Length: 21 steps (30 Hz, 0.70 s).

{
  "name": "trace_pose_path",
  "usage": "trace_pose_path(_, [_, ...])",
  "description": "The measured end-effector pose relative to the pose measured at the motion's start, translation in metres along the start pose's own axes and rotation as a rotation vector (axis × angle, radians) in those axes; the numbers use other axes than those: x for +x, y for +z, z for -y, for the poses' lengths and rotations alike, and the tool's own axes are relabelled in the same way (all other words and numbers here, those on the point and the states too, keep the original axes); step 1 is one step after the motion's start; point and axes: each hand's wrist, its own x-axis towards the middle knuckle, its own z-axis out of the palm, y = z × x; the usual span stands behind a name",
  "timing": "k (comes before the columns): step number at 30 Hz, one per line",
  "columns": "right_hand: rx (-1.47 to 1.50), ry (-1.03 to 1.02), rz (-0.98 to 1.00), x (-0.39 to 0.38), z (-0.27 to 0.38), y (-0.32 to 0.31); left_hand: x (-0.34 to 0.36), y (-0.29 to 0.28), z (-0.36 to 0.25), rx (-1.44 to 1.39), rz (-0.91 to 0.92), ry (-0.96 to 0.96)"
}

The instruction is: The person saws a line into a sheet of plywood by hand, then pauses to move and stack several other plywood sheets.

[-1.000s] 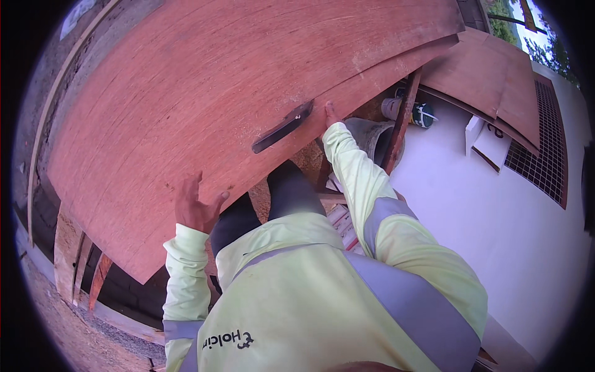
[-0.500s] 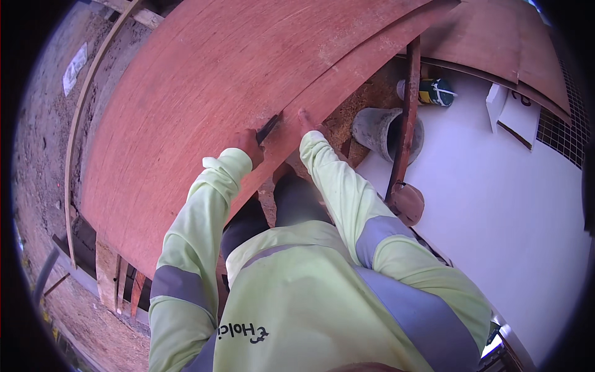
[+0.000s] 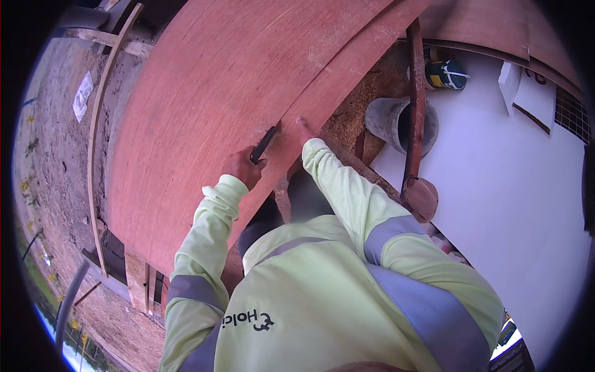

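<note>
A large reddish plywood sheet (image 3: pixel 204 118) lies in front of me, with a long slit running through it from the far right. Where the slit ends, my left hand (image 3: pixel 246 166) is closed round a dark, narrow tool, which looks like a handsaw (image 3: pixel 263 145) seen edge-on; its lower part is hidden. My right hand (image 3: pixel 304 130) is at the sheet's near edge, on the strip right of the slit. Its thumb presses on top, and the other fingers are mostly out of sight, seemingly round the edge. Pale sawdust dots the surface around the slit.
Right of the sheet stand a grey bucket (image 3: pixel 387 121) and a reddish wooden post (image 3: pixel 414 105). Farther back lie a green container (image 3: pixel 447 74) and a white panel piece (image 3: pixel 533 99). A white surface (image 3: pixel 496 186) spans the right. A long batten (image 3: pixel 94 149) runs along the left.
My view has shifted, so the sheet and bucket sit differently in it. My left hand has drawn back slightly toward me with the handsaw. My right hand stays on the sheet's edge.
</note>
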Motion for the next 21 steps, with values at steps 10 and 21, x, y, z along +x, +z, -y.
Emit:
trace_pose_path(10, [-0.033,-0.054,0.002,-0.058,0.039,-0.039,-0.043,-0.003,0.039,-0.196,-0.126,0.156])
trace_pose_path(21, [-0.223,-0.034,-0.042,-0.065,-0.016,-0.016,-0.063,0.014,0.101,-0.234,-0.074,0.209])
